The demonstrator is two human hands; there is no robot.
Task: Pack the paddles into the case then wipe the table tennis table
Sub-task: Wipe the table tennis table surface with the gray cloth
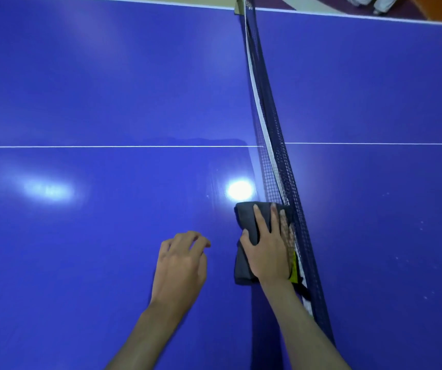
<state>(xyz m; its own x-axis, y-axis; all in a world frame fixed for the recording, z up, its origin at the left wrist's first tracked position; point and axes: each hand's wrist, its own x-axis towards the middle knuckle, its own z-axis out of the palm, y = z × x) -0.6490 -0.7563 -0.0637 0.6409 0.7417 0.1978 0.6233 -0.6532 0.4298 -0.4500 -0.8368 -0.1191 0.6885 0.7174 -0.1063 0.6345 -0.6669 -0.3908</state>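
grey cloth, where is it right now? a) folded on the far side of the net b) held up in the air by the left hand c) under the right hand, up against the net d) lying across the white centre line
c: the right hand presses flat on the grey cloth on the blue table, right beside the net, while the left hand holds nothing.

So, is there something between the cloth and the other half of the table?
Yes. The net stands right beside the cloth, which the right hand presses flat on the table. The left hand rests clear of it.
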